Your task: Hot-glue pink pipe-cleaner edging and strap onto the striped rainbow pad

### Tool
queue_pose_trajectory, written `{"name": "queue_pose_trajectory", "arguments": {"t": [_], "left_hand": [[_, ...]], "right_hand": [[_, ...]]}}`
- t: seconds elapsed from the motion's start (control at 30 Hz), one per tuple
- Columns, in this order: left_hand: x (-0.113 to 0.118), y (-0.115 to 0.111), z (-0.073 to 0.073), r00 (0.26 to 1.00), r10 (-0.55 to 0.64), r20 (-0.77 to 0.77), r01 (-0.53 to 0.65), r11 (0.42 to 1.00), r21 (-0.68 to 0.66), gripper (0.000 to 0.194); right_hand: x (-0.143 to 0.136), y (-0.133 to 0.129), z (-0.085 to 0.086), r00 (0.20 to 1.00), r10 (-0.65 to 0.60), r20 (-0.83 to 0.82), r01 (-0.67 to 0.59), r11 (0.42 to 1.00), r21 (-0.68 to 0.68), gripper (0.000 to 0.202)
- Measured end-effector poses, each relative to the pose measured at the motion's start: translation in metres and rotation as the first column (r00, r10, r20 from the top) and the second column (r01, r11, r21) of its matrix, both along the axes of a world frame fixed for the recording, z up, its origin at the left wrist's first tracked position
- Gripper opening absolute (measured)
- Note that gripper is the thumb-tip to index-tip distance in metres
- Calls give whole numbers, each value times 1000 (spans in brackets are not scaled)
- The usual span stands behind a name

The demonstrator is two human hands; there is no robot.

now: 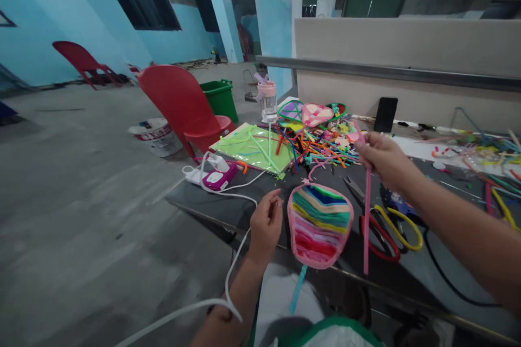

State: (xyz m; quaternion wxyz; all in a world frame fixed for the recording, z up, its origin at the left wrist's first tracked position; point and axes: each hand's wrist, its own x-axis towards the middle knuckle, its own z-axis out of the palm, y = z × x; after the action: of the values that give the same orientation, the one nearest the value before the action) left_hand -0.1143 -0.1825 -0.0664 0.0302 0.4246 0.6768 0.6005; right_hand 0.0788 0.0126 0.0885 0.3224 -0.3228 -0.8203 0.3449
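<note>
My right hand (385, 158) is closed on a long pink pipe cleaner (367, 222), which hangs straight down past the scissors. Over the table's front edge lies a fan-shaped piece (321, 222) with a pink rim, rows of coloured pipe cleaners inside and a turquoise handle (298, 288). A curled pink stem with a small star rises at its top. Just left of it is my left hand (266, 222), apart from it, with fingers curled together; whether anything is in them is hidden. Scissors (407, 227) with red and yellow handles lie behind the hanging pipe cleaner.
A heap of loose pipe cleaners (321, 146) and finished fan shapes (317, 114) lie at the back. Nearby are a green sheet (254, 146), a purple power socket (220, 176) with white cables, a bottle (267, 100) and a phone (386, 114). A red chair (179, 103) stands left.
</note>
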Motion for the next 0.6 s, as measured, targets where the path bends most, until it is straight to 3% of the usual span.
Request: {"name": "queue_pose_trajectory", "arguments": {"t": [0.07, 0.17, 0.4, 0.6], "left_hand": [[2, -2, 0, 1000, -21, -8, 21, 1000, 16, 30], [8, -11, -2, 999, -30, -11, 30, 999, 45, 31], [40, -59, -5, 985, -147, -95, 153, 986, 68, 19], [81, -101, 15, 899, -395, -191, 408, 912, 31, 9]], "right_hand": [[11, -45, -10, 978, 101, -184, -151, 948, -280, 29], [30, -96, -25, 944, 130, -304, -252, 879, -404, 28], [73, -160, -79, 950, 70, -303, -184, 912, -367, 25], [79, -218, -120, 944, 5, -331, -156, 889, -431, 27]]}}
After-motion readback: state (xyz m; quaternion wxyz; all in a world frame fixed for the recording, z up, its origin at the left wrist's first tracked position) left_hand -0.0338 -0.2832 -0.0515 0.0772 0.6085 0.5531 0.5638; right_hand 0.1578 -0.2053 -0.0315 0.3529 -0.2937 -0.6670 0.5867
